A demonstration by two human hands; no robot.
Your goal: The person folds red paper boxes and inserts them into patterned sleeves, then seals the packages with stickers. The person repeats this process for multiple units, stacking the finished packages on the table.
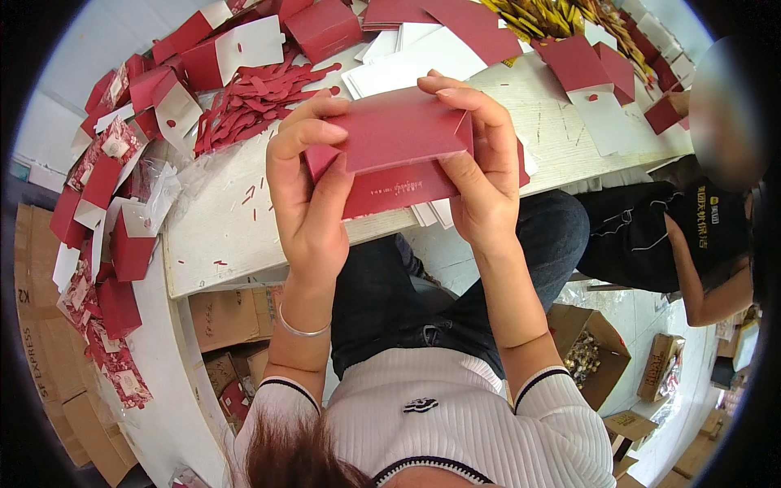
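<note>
A red folded paperboard box [399,130] is held up in front of me over the near edge of the table. My left hand [313,179] grips its left end, thumb on the near side and fingers over the top. At the right end my right hand [484,163] holds it the same way, with its thumb pressed at the near front edge. A flap with small pale print hangs below the front fold. The box's inside and far side are hidden from me.
Red strips [260,106] lie heaped at the far left, near several folded red boxes [325,31]. White sheets [415,65] sit beyond my hands. Gold-yellow pieces [545,18] are piled at the back right. A co-worker's arm [691,276] is on the right, above an open carton [590,354].
</note>
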